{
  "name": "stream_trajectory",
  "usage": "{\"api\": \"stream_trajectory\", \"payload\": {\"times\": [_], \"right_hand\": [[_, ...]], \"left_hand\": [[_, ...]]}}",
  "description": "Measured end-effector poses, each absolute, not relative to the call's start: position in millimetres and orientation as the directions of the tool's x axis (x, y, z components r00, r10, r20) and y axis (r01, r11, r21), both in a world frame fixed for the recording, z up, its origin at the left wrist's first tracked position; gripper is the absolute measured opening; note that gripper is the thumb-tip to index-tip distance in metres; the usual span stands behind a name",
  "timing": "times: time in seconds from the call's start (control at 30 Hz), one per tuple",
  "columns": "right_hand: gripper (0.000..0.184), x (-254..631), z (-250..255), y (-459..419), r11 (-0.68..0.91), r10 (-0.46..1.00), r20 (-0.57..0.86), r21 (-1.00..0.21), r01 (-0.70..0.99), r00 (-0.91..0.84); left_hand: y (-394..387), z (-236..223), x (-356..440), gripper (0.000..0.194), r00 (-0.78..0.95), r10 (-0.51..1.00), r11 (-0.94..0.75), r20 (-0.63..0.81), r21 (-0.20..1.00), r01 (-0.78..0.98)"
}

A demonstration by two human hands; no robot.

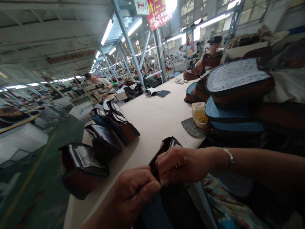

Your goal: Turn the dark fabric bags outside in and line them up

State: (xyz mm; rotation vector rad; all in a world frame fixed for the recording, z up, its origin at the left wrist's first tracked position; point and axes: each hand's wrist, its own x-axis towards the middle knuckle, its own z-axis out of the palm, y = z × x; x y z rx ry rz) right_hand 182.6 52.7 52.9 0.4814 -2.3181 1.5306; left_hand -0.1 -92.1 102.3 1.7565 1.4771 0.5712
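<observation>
The dark bag is at the near end of the pale table, and both hands are working on it. The left hand has its fingers clenched on the dark edge of the bag, with the thumb pressing on top. The right hand, just beside it, also grasps this edge with bent fingers; a bracelet is around its wrist. Along the left edge of the table several bags stand in a row. At the table's right edge, a plastic container stands on a grey pad, near a stack of blue-topped pieces.
</observation>
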Motion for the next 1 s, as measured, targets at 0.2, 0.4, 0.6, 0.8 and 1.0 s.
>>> {"api": "stream_trajectory", "payload": {"times": [0.2, 0.4, 0.6, 0.8, 1.0], "right_hand": [[0.039, 192.0, 55.8, 49.3, 0.173, 0.030, 0.263, -0.952, -0.254, -0.964], [0.042, 190.1, 70.0, 46.7, 0.139, 0.022, 0.125, -0.983, -0.120, -0.992], [0.040, 188.5, 63.6, 37.8, 0.244, 0.101, 0.186, -0.957, -0.157, -0.977], [0.043, 198.7, 52.5, 67.9, 0.342, 0.091, 0.210, -0.924, -0.168, -0.973], [0.043, 204.9, 21.1, 132.2, 0.731, 0.058, 0.082, -0.683, -0.013, -0.995]], "left_hand": [[-86.3, 118.7, -26.3, 0.056, 0.232, 0.946, 0.073, -0.225, 0.848, 0.524], [-77.1, 117.2, -34.3, 0.030, 0.401, 0.888, -0.026, -0.226, 0.845, 0.534], [-80.2, 93.9, -31.2, 0.038, 0.411, 0.909, -0.180, -0.069, 0.825, 0.535], [-81.4, 89.3, -19.7, 0.032, 0.320, 0.947, -0.168, -0.025, 0.809, 0.563], [-62.3, 91.1, -67.0, 0.032, 0.213, 0.977, -0.111, -0.025, 0.791, 0.601]]}}
